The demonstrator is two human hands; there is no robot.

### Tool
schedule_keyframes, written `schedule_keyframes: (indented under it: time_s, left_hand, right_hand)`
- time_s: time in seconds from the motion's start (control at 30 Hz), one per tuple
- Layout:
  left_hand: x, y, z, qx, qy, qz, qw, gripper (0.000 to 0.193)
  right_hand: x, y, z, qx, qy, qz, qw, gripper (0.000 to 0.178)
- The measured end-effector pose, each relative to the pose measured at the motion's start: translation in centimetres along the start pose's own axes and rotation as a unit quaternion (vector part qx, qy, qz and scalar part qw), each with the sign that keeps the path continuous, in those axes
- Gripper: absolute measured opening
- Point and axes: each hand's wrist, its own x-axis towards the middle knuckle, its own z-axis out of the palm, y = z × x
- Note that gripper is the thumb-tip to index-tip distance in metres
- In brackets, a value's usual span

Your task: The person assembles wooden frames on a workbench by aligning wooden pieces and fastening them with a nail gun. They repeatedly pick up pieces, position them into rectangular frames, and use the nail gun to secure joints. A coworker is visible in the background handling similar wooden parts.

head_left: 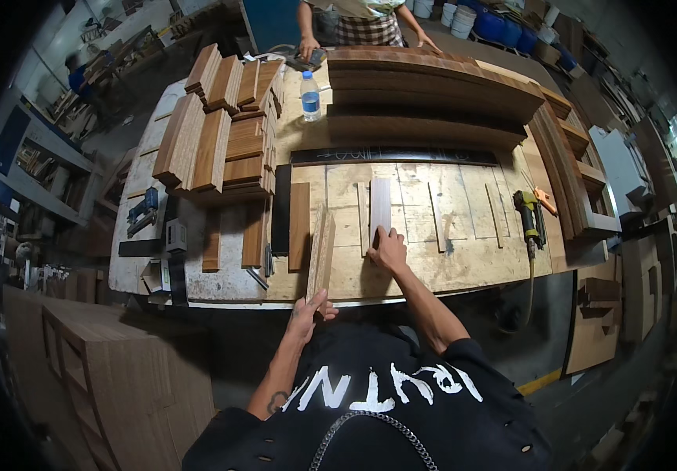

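My left hand [307,315] is closed around the lower end of a narrow brown wooden board [320,255], held tilted up at the bench's near edge. It may be two boards together; I cannot tell. My right hand [389,251] has its thumb and fingers on the near end of a pale wooden board [381,206], which lies lengthwise on the workbench [464,275]. Thin wooden strips lie on both sides of it: one strip [363,212] close on the left, another strip [437,216] to the right, and a third [495,214] farther right.
Stacked wooden boards [211,149] rise at the left, beside a staple gun [143,210]. A long dark panel assembly [433,98] stands at the back, near a water bottle [309,98]. A power drill [528,220] lies at the right. Across the bench, a co-worker's hand [309,49] rests near a tool.
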Motion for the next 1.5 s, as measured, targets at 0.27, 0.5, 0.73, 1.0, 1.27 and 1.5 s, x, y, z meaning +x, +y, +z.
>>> schedule_keyframes:
  time_s: [0.27, 0.5, 0.73, 1.0, 1.27, 1.5]
  left_hand:
    - [-0.3, -1.3, -0.3, -0.014, -0.03, -0.001, 0.999, 0.054]
    - [0.5, -0.4, 4.3, 0.068, -0.177, -0.009, 0.982, 0.058]
    - [1.0, 0.5, 5.9, 0.093, -0.208, -0.036, 0.973, 0.065]
    - [1.4, 1.1, 4.4, 0.127, -0.18, -0.02, 0.975, 0.059]
    - [5.1, -1.5, 7.2, 0.224, -0.202, 0.039, 0.953, 0.046]
    - [4.5, 0.5, 17.5, 0.444, -0.268, 0.159, 0.84, 0.061]
  right_hand:
    - [-1.9, 0.8, 0.0, -0.028, 0.033, -0.071, 0.997, 0.072]
    - [-10.0, -3.6, -3.2, 0.649, -0.154, 0.076, 0.741, 0.089]
    - [-5.7, 7.0, -6.2, 0.397, 0.082, 0.09, 0.91, 0.089]
    - [0.6, 19.3, -9.5, 0.032, 0.122, 0.049, 0.991, 0.052]
    - [2.0, 16.6, -7.1, 0.111, 0.144, -0.013, 0.983, 0.079]
    - [-8.9, 5.6, -12.1, 0.526, -0.075, 0.016, 0.847, 0.105]
